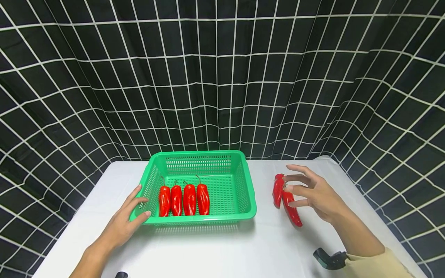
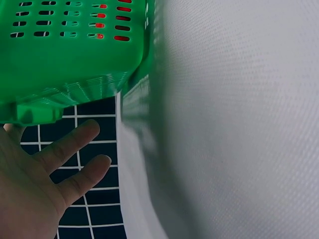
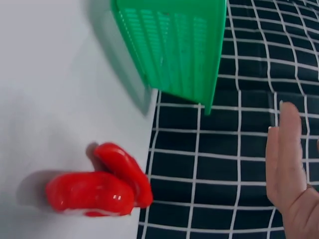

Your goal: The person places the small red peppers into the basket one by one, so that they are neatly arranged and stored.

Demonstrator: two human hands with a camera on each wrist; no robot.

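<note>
A green plastic basket [image 1: 194,219] stands on the table with several red peppers [image 1: 189,199] lined up side by side along its left part, stems pointing away. At its front left corner is my left hand [image 1: 119,226], thumb and fingers extended at the rim; in the left wrist view two fingers stretch out beside the basket wall. Two more red peppers lie on the cloth to the right, one upright-pointing pepper [image 1: 277,193] and one slanted pepper [image 1: 294,213], touching in the right wrist view. Over them hovers my right hand [image 1: 318,197], fingers spread and loosely bent, holding nothing.
White cloth [image 1: 208,251] covers the table. A black curtain with a white grid [image 1: 226,88] hangs behind and at both sides. A dark wrist-camera piece [image 1: 330,259] sits by the right sleeve.
</note>
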